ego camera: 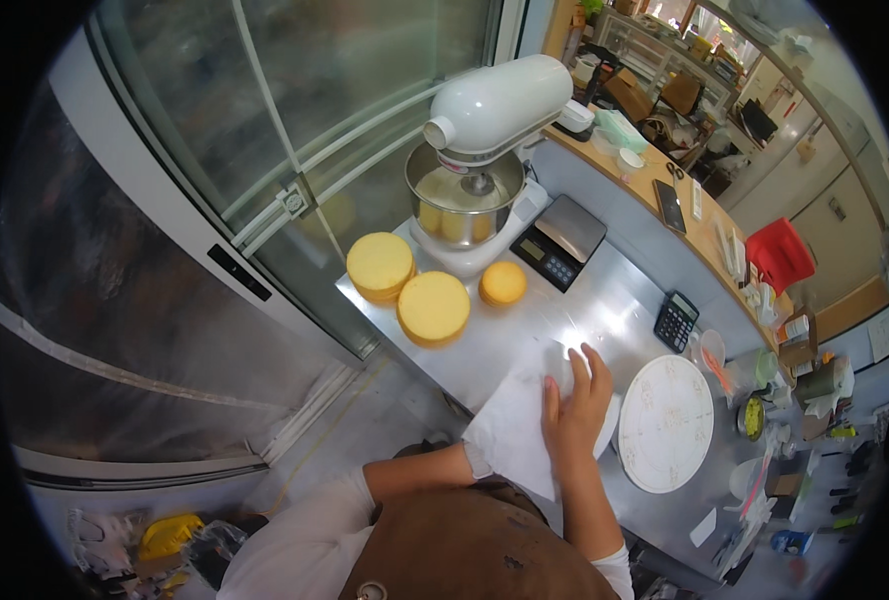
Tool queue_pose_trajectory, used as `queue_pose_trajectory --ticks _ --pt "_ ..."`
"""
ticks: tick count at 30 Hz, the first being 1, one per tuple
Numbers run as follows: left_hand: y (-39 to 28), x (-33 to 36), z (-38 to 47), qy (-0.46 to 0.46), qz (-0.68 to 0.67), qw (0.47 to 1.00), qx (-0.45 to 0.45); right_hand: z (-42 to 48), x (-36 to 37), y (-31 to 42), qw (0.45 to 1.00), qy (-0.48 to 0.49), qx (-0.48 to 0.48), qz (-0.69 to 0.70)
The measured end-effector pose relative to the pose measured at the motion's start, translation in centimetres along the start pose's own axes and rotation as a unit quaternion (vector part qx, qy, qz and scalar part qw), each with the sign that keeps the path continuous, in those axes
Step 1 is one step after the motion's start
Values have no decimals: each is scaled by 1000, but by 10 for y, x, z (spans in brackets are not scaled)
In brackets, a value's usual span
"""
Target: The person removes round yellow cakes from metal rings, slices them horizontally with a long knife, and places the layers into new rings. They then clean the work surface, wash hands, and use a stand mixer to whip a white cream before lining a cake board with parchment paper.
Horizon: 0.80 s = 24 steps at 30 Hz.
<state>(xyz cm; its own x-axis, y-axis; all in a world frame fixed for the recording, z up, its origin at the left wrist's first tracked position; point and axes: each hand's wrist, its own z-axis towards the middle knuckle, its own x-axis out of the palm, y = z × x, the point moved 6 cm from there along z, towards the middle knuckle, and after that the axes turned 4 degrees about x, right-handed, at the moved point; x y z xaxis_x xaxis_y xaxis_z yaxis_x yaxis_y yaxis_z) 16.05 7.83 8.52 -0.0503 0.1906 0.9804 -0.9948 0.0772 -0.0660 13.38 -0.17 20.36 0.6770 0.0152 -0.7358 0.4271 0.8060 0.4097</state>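
My right hand [581, 409] is over a white sheet of paper or cloth [516, 427] at the front edge of the steel table [482, 367], its fingers apart and reaching past the sheet. The sheet covers my left hand, and only that forearm and wrist show. Right of my right hand stands a round white cake turntable [666, 424] with a faint pattern. Two large round sponge cakes [434, 306] and a small sponge cake [504, 283] sit farther back, before a white stand mixer [501, 105] with a steel bowl [463, 202].
A digital scale [561, 240] and a black calculator [675, 321] lie along the back. Plastic containers, a bowl of yellow-green food [752, 418] and tools crowd the right side. A wooden ledge [639, 180] holds a phone and scissors. A glass sliding door [294, 195] borders the left.
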Motion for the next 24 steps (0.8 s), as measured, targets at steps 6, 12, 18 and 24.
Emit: queue_pose_trajectory --ticks 6,12,18,24 --pt "-37 -13 16 7 20 999 50 -16 26 20 975 180 -118 -54" --pt "-16 -11 38 37 51 998 27 -15 34 -29 992 121 -2 25" --pt "-15 -49 31 -9 259 949 179 0 36 -66 941 147 237 191" --pt "-15 -33 45 -24 837 547 -17 -17 55 -44 915 384 -37 116"
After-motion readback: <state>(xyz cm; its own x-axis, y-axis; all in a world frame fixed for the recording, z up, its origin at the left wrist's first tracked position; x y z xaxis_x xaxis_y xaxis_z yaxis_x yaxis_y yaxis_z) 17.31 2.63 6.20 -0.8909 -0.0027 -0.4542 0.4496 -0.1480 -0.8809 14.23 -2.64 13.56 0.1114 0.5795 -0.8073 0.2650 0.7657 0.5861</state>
